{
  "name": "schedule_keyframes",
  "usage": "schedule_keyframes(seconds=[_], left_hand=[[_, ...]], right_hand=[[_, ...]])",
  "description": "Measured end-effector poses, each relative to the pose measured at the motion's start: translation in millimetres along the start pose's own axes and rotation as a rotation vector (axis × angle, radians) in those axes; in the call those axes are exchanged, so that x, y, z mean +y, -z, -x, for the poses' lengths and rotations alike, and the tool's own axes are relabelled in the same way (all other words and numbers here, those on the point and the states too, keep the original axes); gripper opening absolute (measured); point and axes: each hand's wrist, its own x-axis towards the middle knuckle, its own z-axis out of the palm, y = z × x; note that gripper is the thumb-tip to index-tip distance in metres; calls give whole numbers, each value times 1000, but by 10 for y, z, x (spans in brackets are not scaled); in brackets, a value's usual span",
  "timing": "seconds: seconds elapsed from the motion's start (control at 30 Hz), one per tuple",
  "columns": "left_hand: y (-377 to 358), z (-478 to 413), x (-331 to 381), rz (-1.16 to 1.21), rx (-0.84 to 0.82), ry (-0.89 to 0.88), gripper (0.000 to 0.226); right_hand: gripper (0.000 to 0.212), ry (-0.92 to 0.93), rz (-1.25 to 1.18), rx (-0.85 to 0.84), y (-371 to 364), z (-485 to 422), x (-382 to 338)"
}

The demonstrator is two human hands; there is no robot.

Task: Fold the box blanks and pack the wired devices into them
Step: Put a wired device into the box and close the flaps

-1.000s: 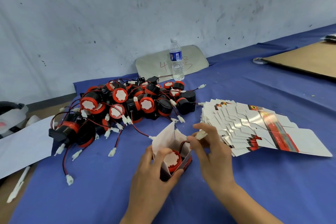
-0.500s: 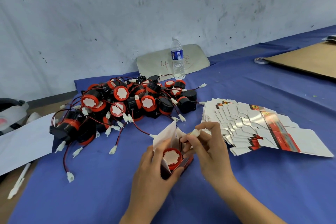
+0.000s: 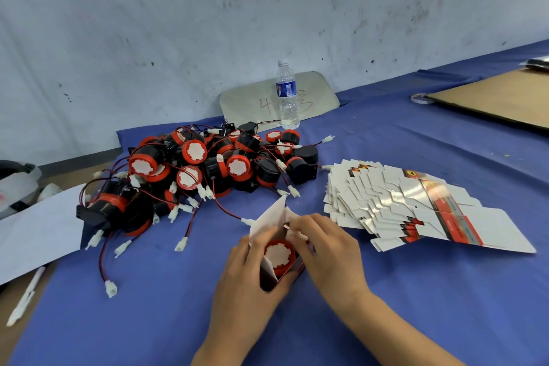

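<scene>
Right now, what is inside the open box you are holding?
One wired device sits in the box, its red rim and white face showing. The device's body and most of its wire are covered by the box walls and both hands.

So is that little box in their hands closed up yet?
Still open. The box has its white flap standing up, and the device's red-rimmed top shows inside.

Bare blue cloth lies open at lower right and lower left; the device pile blocks centre-left, the fanned box blanks block centre-right
</scene>
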Motion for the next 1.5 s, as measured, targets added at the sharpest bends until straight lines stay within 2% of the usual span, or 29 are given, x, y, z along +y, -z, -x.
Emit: schedule_keyframes(seconds=[0.1,0.23,0.33,0.5,0.57,0.67,0.8,0.93,1.07,1.17,1.3,1.4,1.5], left_hand=[[-8,-2,0,4,-2,9,64],[-9,-8,10,-3,8,27,71],[5,-8,9,-9,3,27,79],[18,-9,-4,-18,0,53,76],[19,-7,-16,-6,5,63,74],[24,-19,-32,18,13,102,71],[28,-17,-37,-3,5,102,70],[13,-13,-64,19,4,76,73],[-1,-21,-83,22,7,57,76],[-13,-18,-114,36,13,61,83],[-14,-25,-109,59,11,71,85],[-24,-18,-110,112,23,109,96],[-37,-8,-98,238,115,171,101]], right_hand=[[20,57,140,29,-26,-26,19],[15,107,146,6,-35,-8,18],[14,61,84,-67,-51,31,52],[22,-86,18,-247,-60,75,106],[13,-56,-21,-213,-42,92,115],[29,-31,-52,-141,-18,77,111],[22,-27,42,-136,-13,69,94],[32,-53,104,-257,-13,83,91],[56,-140,160,-476,-49,52,78],[55,-190,161,-608,-80,20,56],[63,-272,169,-704,-78,-53,51],[69,-304,183,-745,-82,-126,52],[68,-325,156,-757,-85,-164,57]])
